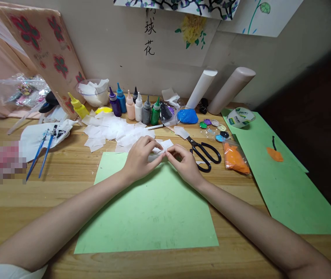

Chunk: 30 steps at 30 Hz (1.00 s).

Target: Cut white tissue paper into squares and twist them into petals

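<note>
a: what's nearest the person?
b: the wooden table (124,265), then a green sheet (148,221) lying flat on it.
a: and the hands?
b: near the far edge of that sheet, fingertips meeting. the left hand (140,159) and the right hand (186,164) both pinch a small piece of white paper (168,144) between thumb and finger; the fingers hide part of it.
a: what's around them?
b: scissors (204,154) with black handles lie just beside the right hand, and a clear bag of orange stuff (235,159) sits further right. over on the left, two blue brushes (47,155) rest partly on something white.
a: past the hands?
b: a loose pile of white paper squares (113,131), then a row of paint bottles (146,112).
a: and at the very back?
b: two tubes (202,89) near the wall (95,42), which carries a yellow flower picture (193,31).
</note>
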### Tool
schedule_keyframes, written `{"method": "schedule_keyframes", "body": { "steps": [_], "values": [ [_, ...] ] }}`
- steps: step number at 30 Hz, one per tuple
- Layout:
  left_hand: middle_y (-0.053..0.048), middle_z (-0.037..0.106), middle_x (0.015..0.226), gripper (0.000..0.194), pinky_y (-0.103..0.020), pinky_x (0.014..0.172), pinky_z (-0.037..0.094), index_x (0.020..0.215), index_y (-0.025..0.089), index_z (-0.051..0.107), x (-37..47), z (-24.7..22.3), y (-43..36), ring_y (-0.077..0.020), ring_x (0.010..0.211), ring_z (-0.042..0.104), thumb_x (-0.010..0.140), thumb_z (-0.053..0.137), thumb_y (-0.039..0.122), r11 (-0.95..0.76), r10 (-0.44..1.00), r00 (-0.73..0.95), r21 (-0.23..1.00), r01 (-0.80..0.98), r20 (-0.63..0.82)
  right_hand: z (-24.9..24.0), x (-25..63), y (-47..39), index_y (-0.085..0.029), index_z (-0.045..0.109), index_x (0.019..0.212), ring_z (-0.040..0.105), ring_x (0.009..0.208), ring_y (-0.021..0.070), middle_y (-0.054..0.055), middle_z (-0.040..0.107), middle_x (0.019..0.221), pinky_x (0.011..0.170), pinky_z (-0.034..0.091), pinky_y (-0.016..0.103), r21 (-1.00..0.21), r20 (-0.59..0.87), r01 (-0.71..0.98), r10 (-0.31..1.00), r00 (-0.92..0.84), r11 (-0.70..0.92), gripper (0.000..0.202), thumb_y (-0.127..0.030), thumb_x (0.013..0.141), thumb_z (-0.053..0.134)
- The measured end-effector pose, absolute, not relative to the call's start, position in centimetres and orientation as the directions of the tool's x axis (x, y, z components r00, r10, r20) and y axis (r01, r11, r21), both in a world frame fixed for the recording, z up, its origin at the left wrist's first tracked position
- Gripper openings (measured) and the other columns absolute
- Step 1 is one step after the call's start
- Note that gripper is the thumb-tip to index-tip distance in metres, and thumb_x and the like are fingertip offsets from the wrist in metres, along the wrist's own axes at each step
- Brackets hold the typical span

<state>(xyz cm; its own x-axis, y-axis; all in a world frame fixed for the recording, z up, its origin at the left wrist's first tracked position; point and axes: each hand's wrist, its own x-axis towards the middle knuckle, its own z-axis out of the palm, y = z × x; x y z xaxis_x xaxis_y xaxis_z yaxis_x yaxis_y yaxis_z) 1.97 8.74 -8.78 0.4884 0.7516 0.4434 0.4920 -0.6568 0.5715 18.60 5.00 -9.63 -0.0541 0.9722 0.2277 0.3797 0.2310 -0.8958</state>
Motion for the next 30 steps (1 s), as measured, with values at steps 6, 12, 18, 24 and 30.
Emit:
{"method": "schedule_keyframes", "body": {
  "steps": [6, 12, 18, 24, 30],
  "values": [
    [-0.003, 0.053, 0.085, 0.010, -0.026, 0.064, 0.044, 0.082, 0.019, 0.054, 1.9, -9.0, 9.3, -0.0156, 0.082, 0.051, 0.087, 0.048, 0.026, -0.521, 0.853, 0.313, 0.699, 0.490, 0.417, -9.4, 18.5, 5.0, -0.018, 0.055, 0.074, 0.049, 0.068, 0.0132, 0.001, 0.054, 0.076, 0.062, 0.039, 0.025, -0.885, 0.221, 0.404, 0.973, -0.070, 0.231, 0.011, -0.021, 0.084, 0.051],
    [-0.003, 0.054, 0.085, 0.009, -0.031, 0.072, 0.041, 0.080, 0.019, 0.051, 1.3, -9.7, 10.5, -0.0159, 0.079, 0.050, 0.087, 0.048, 0.025, -0.263, 0.926, -0.069, 0.766, 0.587, 0.370, -9.7, 18.7, 5.0, -0.018, 0.054, 0.074, 0.049, 0.070, 0.0132, 0.000, 0.053, 0.075, 0.062, 0.038, 0.024, -0.895, 0.217, 0.388, 0.975, -0.053, 0.220, 0.010, -0.022, 0.083, 0.052],
    [-0.006, 0.051, 0.096, 0.014, -0.035, 0.082, 0.039, 0.094, 0.019, 0.053, 1.5, -9.1, 9.7, -0.0195, 0.092, 0.046, 0.081, 0.056, 0.021, -0.465, 0.833, 0.075, 0.621, 0.632, 0.548, -9.8, 18.7, 5.1, -0.018, 0.056, 0.075, 0.049, 0.069, 0.0131, 0.001, 0.055, 0.076, 0.062, 0.038, 0.025, -0.901, 0.195, 0.386, 0.980, -0.039, 0.195, 0.013, -0.026, 0.085, 0.052],
    [-0.005, 0.054, 0.093, 0.011, -0.037, 0.085, 0.039, 0.088, 0.024, 0.066, 2.0, -8.9, 8.6, -0.0213, 0.095, 0.043, 0.080, 0.060, 0.029, -0.682, 0.726, 0.436, 0.476, 0.555, 0.531, -9.9, 18.7, 5.2, -0.018, 0.059, 0.080, 0.053, 0.072, 0.0149, 0.003, 0.058, 0.080, 0.064, 0.041, 0.026, -0.915, 0.188, 0.353, 0.980, -0.061, 0.197, 0.015, -0.030, 0.085, 0.052],
    [-0.004, 0.055, 0.085, 0.010, -0.034, 0.079, 0.041, 0.083, 0.022, 0.067, 1.9, -9.3, 8.8, -0.0194, 0.089, 0.045, 0.079, 0.060, 0.028, -0.699, 0.709, 0.433, 0.475, 0.535, 0.556, -9.8, 18.6, 5.1, -0.018, 0.061, 0.079, 0.053, 0.073, 0.0142, 0.003, 0.059, 0.081, 0.064, 0.040, 0.026, -0.915, 0.182, 0.348, 0.979, -0.095, 0.204, 0.013, -0.027, 0.084, 0.054]
  ]
}}
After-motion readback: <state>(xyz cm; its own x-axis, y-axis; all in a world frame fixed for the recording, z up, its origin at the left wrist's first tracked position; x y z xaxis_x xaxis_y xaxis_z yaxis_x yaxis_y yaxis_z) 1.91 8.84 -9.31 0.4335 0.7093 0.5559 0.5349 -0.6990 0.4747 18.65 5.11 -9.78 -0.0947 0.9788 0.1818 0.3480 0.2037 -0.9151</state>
